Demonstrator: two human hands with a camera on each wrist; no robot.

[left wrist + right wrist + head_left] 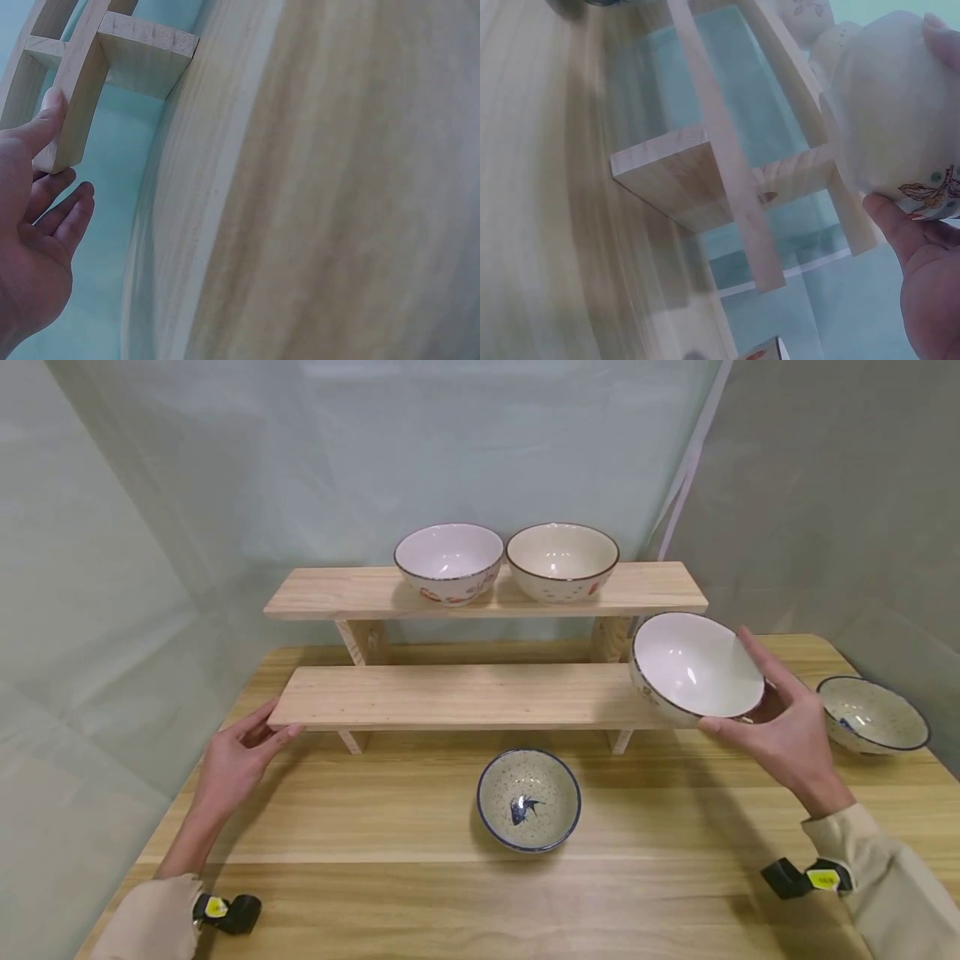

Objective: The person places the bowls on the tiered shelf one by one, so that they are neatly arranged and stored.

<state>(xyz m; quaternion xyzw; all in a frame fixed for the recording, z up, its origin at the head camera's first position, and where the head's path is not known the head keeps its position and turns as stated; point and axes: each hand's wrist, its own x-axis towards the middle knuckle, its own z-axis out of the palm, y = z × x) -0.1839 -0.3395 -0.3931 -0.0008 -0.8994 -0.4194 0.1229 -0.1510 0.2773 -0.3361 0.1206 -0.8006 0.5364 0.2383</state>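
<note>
My right hand (787, 735) holds a white bowl (697, 664) with a dark rim by its right side, thumb low and fingers at the upper rim. The bowl is tilted, its inside facing the head camera, and overlaps the right end of the lower shelf board. Its floral-patterned outside shows in the right wrist view. With thumb and fingers, my left hand (232, 768) pinches the left end of the two-tier wooden shelf's (450, 697) lower board. Two patterned bowls, one white (450, 556) and one cream (562, 556), stand side by side on the upper board.
A speckled bowl with a blue fish (528, 802) sits on the wooden table (375, 910) before the shelf. Another speckled, blue-rimmed bowl (873, 714) stands at the table's right. Pale sheeting (480, 443) hangs behind and at both sides.
</note>
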